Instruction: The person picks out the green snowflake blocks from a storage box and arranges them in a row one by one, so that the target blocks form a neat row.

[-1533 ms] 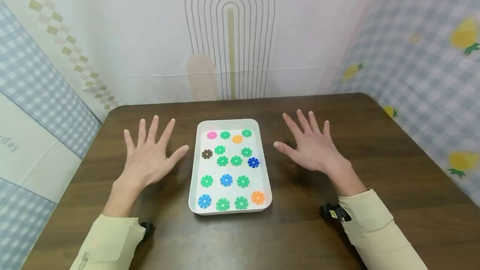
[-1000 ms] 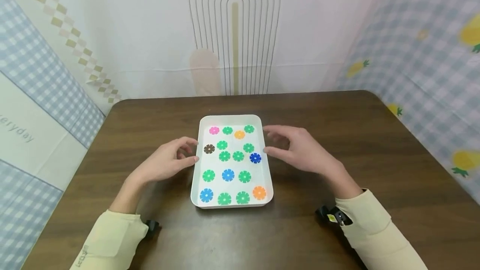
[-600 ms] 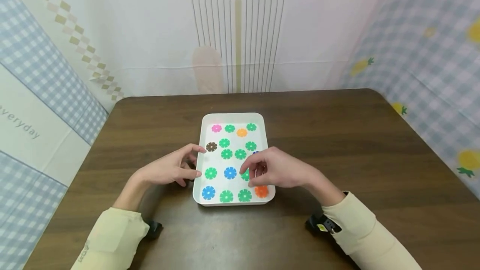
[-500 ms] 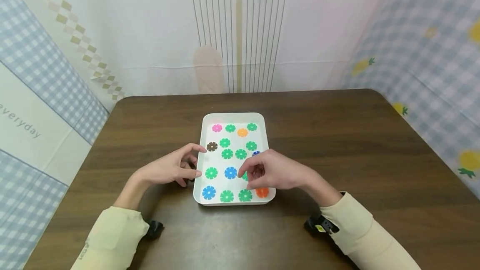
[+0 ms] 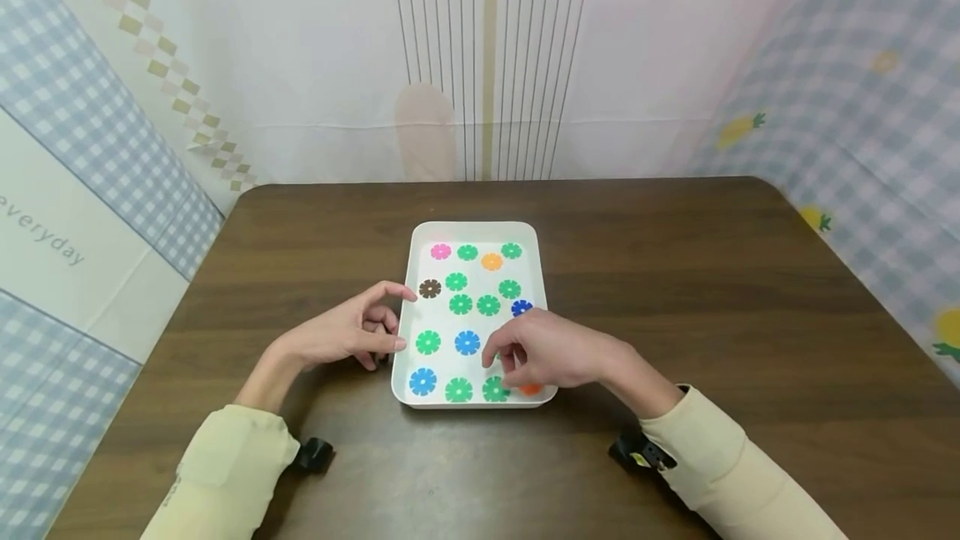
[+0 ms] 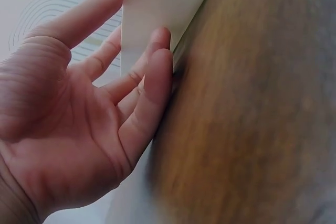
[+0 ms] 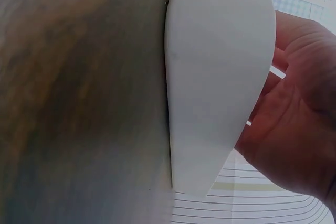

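White in the head view, a tray of discs sits on the table; the left hand, loosely spread, touches its left rim; the right hand, thumb and forefinger apart, hangs over its near right. Left wrist view: fingers against its side. Right wrist view: fingertips hidden behind it.

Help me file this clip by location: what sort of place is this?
Probably an indoor filming corner: printed cloth hangs behind and beside a brown table, with black wrist devices in view.
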Demonstrator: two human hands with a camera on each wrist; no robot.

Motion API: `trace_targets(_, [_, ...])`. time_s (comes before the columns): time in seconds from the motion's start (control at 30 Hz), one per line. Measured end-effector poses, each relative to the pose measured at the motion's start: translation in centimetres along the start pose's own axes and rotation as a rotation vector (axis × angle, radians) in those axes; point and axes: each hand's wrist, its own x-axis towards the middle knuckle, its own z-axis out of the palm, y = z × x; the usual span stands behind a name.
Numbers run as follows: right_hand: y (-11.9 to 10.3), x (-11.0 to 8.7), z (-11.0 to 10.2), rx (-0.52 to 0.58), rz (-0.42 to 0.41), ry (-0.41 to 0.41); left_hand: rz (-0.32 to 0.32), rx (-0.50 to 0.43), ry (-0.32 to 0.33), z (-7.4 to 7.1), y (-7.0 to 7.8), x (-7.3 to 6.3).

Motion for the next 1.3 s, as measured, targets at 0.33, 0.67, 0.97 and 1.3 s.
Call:
trace_targets(0.33, [0.1,0.0,0.0,0.008,-0.013,-0.043,-0.018,-0.044,-0.008,0.1,-0.5,-0.4])
trace_targets(0.67, [0.5,0.1,-0.1,-0.035,-0.029,-0.028,-0.040,-0.079,-0.012,0.1,-0.4,-0.5])
trace_targets(0.97, [0.3,0.3,0.6,-0.134,-0.046,0.019,-0.042,-0.072,-0.014,0.1,-0.4,-0.6])
trace_targets(1.3, [0.2,0.4,0.7,-0.183,-0.039,0.020,-0.049,-0.080,-0.025,0.0,-0.2,-0.6])
